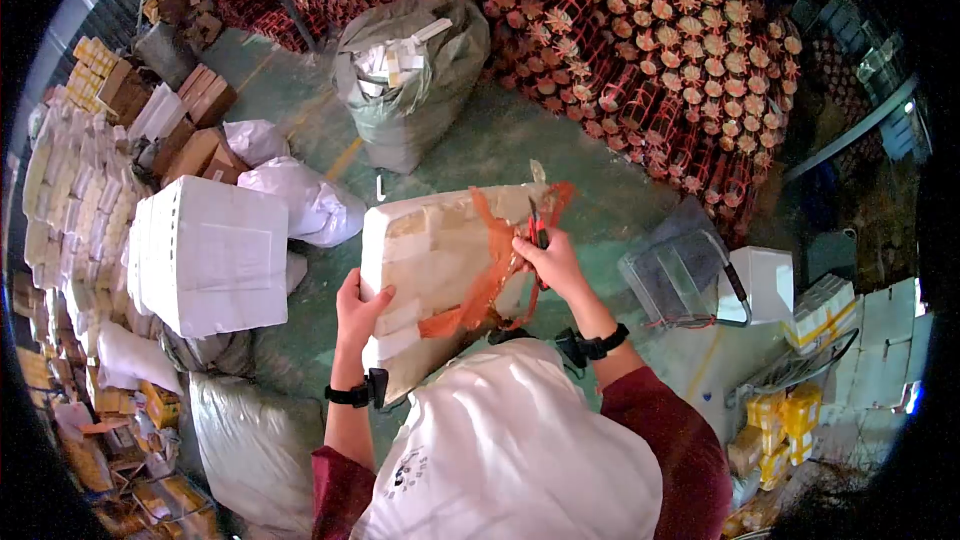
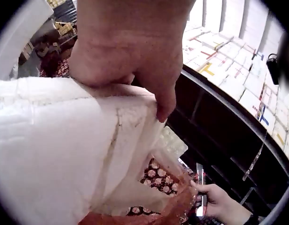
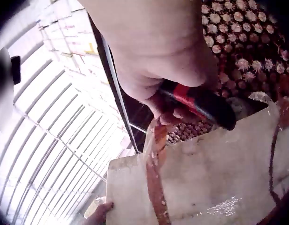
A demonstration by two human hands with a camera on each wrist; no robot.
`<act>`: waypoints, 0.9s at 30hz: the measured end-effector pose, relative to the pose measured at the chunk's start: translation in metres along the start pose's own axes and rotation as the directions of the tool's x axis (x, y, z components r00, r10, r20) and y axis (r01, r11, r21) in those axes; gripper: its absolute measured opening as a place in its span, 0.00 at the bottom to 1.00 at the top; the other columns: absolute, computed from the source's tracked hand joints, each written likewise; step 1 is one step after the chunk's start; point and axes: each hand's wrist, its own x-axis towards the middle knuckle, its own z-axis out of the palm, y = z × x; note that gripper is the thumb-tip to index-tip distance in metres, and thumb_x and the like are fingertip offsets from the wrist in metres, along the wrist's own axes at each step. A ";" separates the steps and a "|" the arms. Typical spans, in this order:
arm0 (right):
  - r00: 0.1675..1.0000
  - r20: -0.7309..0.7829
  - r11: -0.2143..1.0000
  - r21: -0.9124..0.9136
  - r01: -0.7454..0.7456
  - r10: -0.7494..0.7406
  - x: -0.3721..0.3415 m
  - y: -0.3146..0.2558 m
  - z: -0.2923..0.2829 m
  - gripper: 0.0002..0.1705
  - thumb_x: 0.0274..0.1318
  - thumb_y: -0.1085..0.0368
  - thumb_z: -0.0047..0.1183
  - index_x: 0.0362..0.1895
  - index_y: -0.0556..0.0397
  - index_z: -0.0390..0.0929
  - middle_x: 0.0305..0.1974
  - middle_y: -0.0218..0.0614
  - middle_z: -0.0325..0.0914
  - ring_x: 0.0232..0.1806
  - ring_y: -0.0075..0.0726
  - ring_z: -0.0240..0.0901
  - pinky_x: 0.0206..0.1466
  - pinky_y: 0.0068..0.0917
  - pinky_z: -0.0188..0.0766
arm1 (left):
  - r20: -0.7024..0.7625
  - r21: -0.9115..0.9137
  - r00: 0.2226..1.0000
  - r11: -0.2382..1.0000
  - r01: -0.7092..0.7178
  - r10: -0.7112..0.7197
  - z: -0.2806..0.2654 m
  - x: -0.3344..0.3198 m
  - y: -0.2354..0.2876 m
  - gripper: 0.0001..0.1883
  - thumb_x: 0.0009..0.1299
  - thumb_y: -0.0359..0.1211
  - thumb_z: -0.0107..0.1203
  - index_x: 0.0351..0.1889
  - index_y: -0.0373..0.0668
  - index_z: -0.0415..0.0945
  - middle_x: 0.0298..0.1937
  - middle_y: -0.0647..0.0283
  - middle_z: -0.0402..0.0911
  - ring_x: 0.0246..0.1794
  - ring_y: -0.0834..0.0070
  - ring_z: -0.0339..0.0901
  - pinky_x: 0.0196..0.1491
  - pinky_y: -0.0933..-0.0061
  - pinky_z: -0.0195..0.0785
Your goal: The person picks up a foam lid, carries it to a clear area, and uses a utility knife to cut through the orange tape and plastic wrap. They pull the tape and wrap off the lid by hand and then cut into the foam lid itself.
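Observation:
A white foam box [image 1: 430,240] with brown tape patches is held tilted in front of the person's body. My left hand [image 1: 360,312] grips its left edge, thumb on the near face, as the left wrist view also shows at the box edge [image 2: 55,150]. Around a red-and-black handled tool [image 1: 541,232] curl the fingers of my right hand [image 1: 553,262], at the box's right side. Torn orange tape [image 1: 485,285] hangs across that side. In the right wrist view the fingertips touch a tape strip [image 3: 156,187] below the tool's handle [image 3: 200,105].
Left of the box stands a white foam box [image 1: 215,255] beside white bags [image 1: 305,202]. A large sack of white scraps [image 1: 405,90] is beyond it. Red-banded bundles [image 1: 640,50] fill the back right. A grey crate [image 1: 675,265] and white box [image 1: 762,283] stand at right.

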 end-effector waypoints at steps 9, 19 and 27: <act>0.982 -0.046 0.877 -0.460 0.141 -0.182 -0.044 -0.004 0.009 0.22 0.64 0.47 0.58 0.37 0.56 0.78 0.25 0.42 0.80 0.27 0.49 0.78 0.33 0.42 0.71 | -0.125 0.099 0.992 0.995 -0.018 0.030 0.008 -0.025 -0.005 0.25 0.60 0.35 0.72 0.48 0.31 0.74 0.42 0.62 0.83 0.41 0.79 0.77 0.45 0.74 0.72; 0.961 0.237 0.625 -0.731 0.273 -0.141 -0.038 -0.029 0.052 0.32 0.64 0.36 0.49 0.36 0.55 0.80 0.25 0.54 0.79 0.30 0.64 0.78 0.34 0.53 0.74 | -0.106 0.338 0.986 0.937 -0.086 0.128 0.034 -0.041 0.023 0.20 0.58 0.34 0.71 0.41 0.34 0.75 0.36 0.57 0.83 0.37 0.75 0.79 0.42 0.69 0.73; 0.964 0.232 0.515 -0.815 0.267 -0.132 -0.014 -0.014 0.047 0.35 0.61 0.31 0.48 0.41 0.52 0.83 0.26 0.55 0.81 0.30 0.63 0.80 0.33 0.54 0.75 | -0.093 0.415 0.975 0.898 -0.145 0.200 0.032 -0.046 0.021 0.21 0.56 0.34 0.72 0.41 0.34 0.75 0.33 0.53 0.82 0.33 0.73 0.78 0.38 0.70 0.73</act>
